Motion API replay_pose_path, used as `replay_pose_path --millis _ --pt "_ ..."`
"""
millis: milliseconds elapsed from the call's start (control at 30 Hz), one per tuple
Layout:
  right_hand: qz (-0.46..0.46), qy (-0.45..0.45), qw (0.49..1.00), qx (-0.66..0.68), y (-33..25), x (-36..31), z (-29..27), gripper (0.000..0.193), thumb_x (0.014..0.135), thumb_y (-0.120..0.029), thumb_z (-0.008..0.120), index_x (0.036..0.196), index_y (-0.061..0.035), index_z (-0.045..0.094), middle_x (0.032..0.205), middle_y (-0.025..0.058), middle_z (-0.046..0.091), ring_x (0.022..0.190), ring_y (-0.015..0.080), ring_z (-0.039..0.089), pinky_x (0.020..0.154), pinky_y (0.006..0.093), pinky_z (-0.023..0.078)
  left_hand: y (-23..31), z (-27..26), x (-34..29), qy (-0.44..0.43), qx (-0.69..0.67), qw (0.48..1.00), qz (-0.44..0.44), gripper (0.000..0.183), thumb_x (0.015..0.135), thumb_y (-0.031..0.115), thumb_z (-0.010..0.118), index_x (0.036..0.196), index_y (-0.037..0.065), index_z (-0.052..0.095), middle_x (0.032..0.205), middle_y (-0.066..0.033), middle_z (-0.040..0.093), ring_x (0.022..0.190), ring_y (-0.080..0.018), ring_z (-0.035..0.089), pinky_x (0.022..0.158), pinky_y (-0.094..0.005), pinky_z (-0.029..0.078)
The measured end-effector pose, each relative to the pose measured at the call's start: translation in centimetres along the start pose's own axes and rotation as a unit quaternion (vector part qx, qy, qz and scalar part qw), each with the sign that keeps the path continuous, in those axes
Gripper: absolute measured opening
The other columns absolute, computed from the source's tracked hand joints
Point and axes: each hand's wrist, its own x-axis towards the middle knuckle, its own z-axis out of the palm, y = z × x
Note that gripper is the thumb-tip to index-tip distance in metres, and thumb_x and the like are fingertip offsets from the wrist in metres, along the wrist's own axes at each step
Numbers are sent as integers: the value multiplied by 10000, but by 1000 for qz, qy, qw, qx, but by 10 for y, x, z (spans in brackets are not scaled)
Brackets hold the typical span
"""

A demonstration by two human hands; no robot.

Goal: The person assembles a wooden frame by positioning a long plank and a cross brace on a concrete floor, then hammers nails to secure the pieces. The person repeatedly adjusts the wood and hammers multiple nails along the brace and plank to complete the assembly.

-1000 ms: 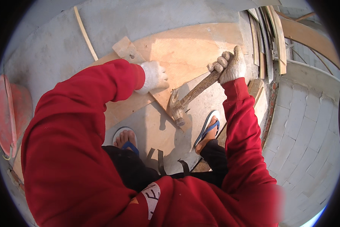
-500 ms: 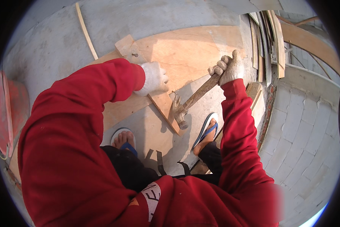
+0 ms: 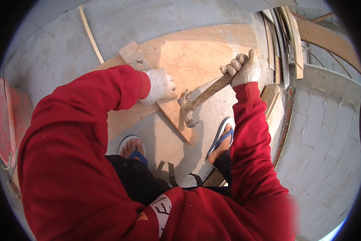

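Observation:
My right hand (image 3: pixel 245 71), in a soiled white glove, grips a hammer (image 3: pixel 210 92) by the end of its worn wooden handle. The hammer's claw head hangs just beside a narrow wooden board (image 3: pixel 176 116). My left hand (image 3: pixel 159 86), also gloved, is closed over the middle of that board. Its fingers curl inward, and whatever they hold, if anything, is hidden. Near the board's far end a nail (image 3: pixel 140 62) stands up out of the wood. The board lies across a wide, curved plywood sheet (image 3: pixel 196 50).
My sandalled feet stand on either side of the board's near end. Stacked planks (image 3: pixel 283 44) lie at the far right, beside a block wall (image 3: pixel 313 132). A thin wooden strip (image 3: pixel 91 34) rests on concrete at the far left, and a red tub (image 3: pixel 14 116) stands at the left edge.
The hammer head has shifted slightly left and up, still beside the board. My left hand stays closed over the board, and the whole view has moved a little.

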Motion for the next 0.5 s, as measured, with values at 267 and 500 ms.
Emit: replay_pose_path --millis 267,500 --pt "-78 -90 991 63 10 -25 -19 484 1006 -537 532 687 -186 432 552 -19 280 456 187 278 583 459 423 -11 -6 5 17 -104 990 -91 495 881 341 661 1315 105 627 1208 -93 632 1163 -274 587 926 -417 499" --pt "-153 -5 983 101 17 -58 -8 401 1027 -425 512 726 -163 482 550 -26 368 428 164 341 605 469 561 10 12 26 70 20 949 -307 660 996 459 418 1526 67 429 1577 -173 388 1468 -335 331 1163 -548 251"
